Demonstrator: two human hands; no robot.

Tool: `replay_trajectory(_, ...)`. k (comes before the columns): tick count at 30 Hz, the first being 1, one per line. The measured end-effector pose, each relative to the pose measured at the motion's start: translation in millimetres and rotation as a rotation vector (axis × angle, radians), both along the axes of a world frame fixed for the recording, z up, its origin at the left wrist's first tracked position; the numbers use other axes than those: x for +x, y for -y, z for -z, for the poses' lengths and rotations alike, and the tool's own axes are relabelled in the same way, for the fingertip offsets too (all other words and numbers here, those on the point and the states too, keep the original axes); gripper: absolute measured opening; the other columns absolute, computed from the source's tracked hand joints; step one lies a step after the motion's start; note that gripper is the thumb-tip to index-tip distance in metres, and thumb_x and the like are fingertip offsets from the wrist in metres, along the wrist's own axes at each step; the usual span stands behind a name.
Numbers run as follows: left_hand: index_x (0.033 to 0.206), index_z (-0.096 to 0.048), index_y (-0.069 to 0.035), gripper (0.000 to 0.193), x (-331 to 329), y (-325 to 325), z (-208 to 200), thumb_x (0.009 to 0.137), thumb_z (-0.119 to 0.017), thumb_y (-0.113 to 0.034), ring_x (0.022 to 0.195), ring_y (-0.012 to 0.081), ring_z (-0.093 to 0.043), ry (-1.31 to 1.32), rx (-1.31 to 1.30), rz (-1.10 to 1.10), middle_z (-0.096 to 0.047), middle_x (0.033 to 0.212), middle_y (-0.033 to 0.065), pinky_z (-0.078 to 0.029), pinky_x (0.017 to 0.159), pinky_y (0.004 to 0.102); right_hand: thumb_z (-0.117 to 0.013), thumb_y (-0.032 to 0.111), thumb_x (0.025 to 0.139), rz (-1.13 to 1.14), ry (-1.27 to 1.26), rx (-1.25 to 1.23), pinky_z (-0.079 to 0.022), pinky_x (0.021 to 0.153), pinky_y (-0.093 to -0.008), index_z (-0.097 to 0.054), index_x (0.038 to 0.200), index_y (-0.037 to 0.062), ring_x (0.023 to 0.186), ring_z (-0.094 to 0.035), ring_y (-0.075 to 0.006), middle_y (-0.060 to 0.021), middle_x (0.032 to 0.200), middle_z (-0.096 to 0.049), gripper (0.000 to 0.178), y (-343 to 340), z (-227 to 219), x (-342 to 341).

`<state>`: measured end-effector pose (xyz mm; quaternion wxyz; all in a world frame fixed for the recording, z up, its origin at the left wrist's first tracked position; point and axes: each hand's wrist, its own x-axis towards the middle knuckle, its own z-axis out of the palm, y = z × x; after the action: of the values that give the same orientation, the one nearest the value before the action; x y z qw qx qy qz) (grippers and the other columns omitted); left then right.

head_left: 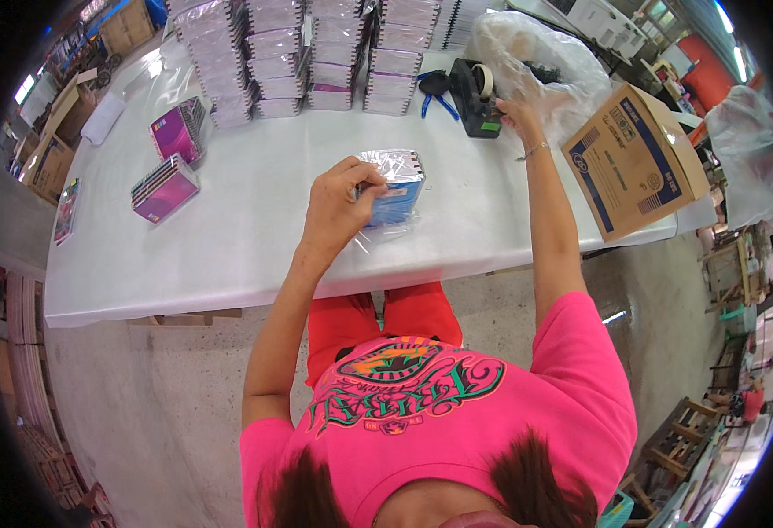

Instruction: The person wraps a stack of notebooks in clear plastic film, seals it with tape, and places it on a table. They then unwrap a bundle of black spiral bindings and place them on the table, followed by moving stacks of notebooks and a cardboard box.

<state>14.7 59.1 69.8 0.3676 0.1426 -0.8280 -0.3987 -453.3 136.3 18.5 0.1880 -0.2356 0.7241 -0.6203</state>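
Note:
A pack of spiral notebooks (395, 202) with a blue cover lies in clear plastic wrap near the middle of the white table. My left hand (342, 201) is at its left side, fingers and thumb pinched together on the wrap. Farther right stands a black tape dispenser (474, 110) with a tape roll (484, 82) in it. My right hand (521, 119) reaches to the dispenser's right side, its fingers bent together. Whatever may be between those fingertips is too small to make out.
Tall stacks of wrapped notebooks (278, 57) line the table's far side. Blue-handled pliers (439, 95) lie beside the dispenser. Two purple notebook packs (165, 189) sit at left. A cardboard box (637, 163) and a clear plastic bag (536, 53) are at right.

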Motion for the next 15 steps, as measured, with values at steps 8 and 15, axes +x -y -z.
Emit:
replay_trajectory(8,0.084,-0.065,-0.004,0.009,3.2,-5.1,11.2,0.077,-0.067,0.002,0.095,0.0262,-0.067,-0.011,-0.17,-0.094,-0.066,0.093,0.0091,-0.052,0.076,0.035,-0.065,0.014,0.09,-0.122,0.224,-0.087,-0.058,0.062,-0.0362,-0.06,0.092,-0.0012,0.076,-0.067,-0.0273,-0.013,0.088,-0.063,0.017,-43.2,31.5,34.6)
replay_trajectory(15,0.085,-0.065,-0.004,0.01,-6.5,-2.1,24.6,0.078,-0.065,0.003,0.098,0.0266,-0.067,-0.122,-0.272,-0.084,-0.064,0.091,0.0088,-0.054,0.077,0.0368,-0.06,0.014,0.092,0.213,-0.278,0.343,-0.055,0.054,-0.0268,-0.059,0.091,-0.0011,0.057,-0.062,-0.0144,-0.008,0.078,-0.062,0.015,-84.3,30.5,67.4)
